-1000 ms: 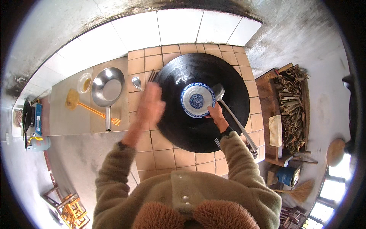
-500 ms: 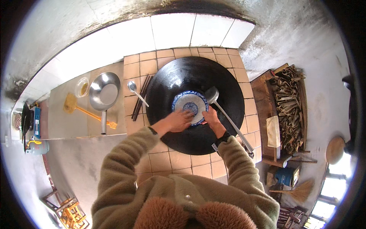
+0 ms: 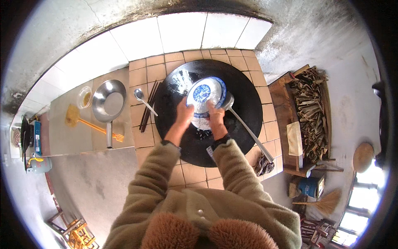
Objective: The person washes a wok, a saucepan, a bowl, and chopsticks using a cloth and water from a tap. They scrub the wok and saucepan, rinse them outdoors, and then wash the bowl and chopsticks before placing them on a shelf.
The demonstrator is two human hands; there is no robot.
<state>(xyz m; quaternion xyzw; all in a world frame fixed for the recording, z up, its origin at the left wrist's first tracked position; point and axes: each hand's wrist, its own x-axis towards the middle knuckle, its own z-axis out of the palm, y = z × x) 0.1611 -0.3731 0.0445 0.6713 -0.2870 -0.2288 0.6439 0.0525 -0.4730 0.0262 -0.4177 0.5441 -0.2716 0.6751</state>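
Note:
Over the big black wok I hold a blue-and-white patterned plate, tilted. My left hand grips its left edge with fingers underneath. At the near right edge, my right hand has its thumb on the plate's face. A bright, watery patch and white flecks show between my hands below the near rim; they look like water spilling into the wok. A long-handled metal ladle rests with its head in the wok, just right of the plate, and its handle across the right rim.
Left of the wok lie dark chopsticks and a metal spoon. The left counter holds a small steel pan, a yellow spatula-like tool and a clear bowl. A dark crumpled cloth lies by the ladle handle; firewood stands right.
The plate has been lifted and tilted, with water spilling from its near side. My left hand has gone from the plate's inside to its left edge.

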